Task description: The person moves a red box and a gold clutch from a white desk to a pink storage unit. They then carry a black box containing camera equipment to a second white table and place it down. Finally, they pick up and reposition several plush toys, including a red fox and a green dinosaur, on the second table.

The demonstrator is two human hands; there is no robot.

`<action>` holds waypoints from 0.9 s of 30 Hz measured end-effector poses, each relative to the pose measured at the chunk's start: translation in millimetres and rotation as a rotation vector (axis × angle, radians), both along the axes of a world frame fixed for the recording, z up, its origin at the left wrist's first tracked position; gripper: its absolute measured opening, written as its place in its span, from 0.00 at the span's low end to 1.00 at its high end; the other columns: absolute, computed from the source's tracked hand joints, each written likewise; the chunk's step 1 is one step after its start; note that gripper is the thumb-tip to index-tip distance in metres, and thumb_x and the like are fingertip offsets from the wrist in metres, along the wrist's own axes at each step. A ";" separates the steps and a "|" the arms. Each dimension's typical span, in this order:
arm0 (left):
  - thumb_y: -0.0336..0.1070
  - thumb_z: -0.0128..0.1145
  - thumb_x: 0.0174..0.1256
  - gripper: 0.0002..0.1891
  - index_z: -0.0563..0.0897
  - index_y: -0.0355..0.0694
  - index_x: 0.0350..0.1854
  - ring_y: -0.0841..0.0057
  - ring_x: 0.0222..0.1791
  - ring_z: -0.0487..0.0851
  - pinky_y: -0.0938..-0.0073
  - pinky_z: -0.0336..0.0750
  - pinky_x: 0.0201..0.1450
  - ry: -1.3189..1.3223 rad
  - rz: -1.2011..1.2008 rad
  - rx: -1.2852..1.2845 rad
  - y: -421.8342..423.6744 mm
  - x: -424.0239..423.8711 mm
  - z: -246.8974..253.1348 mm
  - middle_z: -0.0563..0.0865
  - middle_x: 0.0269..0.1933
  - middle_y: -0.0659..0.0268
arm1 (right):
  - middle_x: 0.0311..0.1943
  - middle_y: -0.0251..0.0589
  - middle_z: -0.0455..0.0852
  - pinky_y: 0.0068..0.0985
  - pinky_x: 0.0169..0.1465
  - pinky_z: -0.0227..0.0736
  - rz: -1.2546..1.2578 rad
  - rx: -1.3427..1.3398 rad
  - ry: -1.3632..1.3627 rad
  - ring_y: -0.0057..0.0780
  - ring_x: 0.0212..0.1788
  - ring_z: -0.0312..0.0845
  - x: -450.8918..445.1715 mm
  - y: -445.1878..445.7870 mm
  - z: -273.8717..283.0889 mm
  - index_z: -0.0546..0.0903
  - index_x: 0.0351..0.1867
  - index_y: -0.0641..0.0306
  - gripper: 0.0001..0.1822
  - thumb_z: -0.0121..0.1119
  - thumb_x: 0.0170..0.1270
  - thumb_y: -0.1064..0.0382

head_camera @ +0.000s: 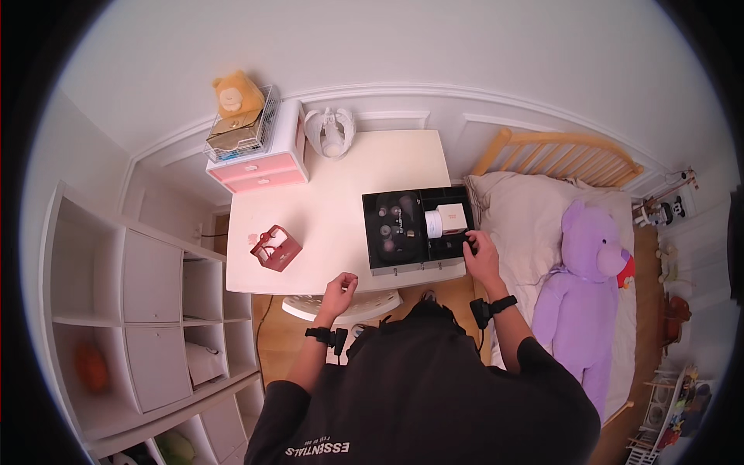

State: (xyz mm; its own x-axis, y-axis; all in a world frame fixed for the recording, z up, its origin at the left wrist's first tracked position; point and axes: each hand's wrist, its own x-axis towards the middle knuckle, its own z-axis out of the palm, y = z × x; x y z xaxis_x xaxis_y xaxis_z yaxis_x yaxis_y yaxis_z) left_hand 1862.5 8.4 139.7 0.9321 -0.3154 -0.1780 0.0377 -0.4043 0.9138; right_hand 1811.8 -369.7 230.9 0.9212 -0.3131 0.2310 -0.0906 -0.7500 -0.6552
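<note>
A black organizer box (427, 263) with small drawers along its front stands at the right side of the white table (343, 232). Its left part has a dark clear cover over several small items. In the open right part lie a small white box (451, 218) and a white round container (433, 224) beside it. My right hand (481, 256) is at the organizer's right front edge, fingers curled; whether it grips the edge is unclear. Over the table's front edge, my left hand (340, 293) is loosely curled and holds nothing visible. A small red gift bag (279, 256) with white contents stands to its left.
A pink and white drawer unit (258, 174) carries a wire basket (270, 116) and an orange plush toy (237, 96). Beside it stands a white angel-wing figure (331, 133). A white stool (349, 307) is under the front edge. Right is a bed with a purple teddy bear (581, 302); left, white shelving (125, 279).
</note>
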 end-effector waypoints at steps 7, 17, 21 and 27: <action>0.44 0.51 0.75 0.17 0.79 0.33 0.48 0.75 0.35 0.84 0.73 0.78 0.41 -0.033 0.285 -0.057 -72.0 46.9 28.6 0.86 0.38 0.58 | 0.43 0.53 0.83 0.35 0.55 0.72 -0.118 0.314 0.309 0.45 0.47 0.80 59.7 -82.9 -54.2 0.73 0.57 0.71 0.28 0.55 0.69 0.46; 0.55 0.47 0.71 0.29 0.78 0.29 0.54 0.48 0.50 0.83 0.60 0.74 0.56 0.161 0.379 0.351 -115.4 82.0 23.8 0.85 0.45 0.40 | 0.25 0.46 0.86 0.28 0.42 0.76 0.089 0.561 0.470 0.33 0.33 0.85 91.3 -89.9 -81.2 0.78 0.46 0.79 0.37 0.51 0.68 0.36; 0.55 0.43 0.73 0.28 0.79 0.29 0.51 0.43 0.51 0.81 0.53 0.73 0.56 0.092 0.431 0.514 -124.4 73.8 27.4 0.84 0.45 0.37 | 0.22 0.44 0.85 0.30 0.40 0.76 0.053 0.487 0.533 0.35 0.28 0.84 96.7 -82.1 -81.1 0.79 0.43 0.77 0.38 0.48 0.68 0.33; 0.54 0.43 0.72 0.28 0.80 0.29 0.50 0.42 0.53 0.80 0.51 0.72 0.58 0.149 0.397 0.497 -120.8 41.3 30.9 0.83 0.47 0.35 | 0.45 0.71 0.82 0.44 0.57 0.70 0.044 0.348 0.472 0.63 0.54 0.76 84.3 -77.6 -74.5 0.81 0.45 0.77 0.39 0.40 0.70 0.34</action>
State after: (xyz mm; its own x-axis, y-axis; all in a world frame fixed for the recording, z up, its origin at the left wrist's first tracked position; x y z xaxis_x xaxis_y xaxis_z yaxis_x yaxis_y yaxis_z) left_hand 1903.8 -112.4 170.6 0.9148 0.2013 -0.3503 0.3833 -0.7065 0.5950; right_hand 1896.0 -447.3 156.4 0.9134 -0.2559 -0.3165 -0.4056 -0.5081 -0.7598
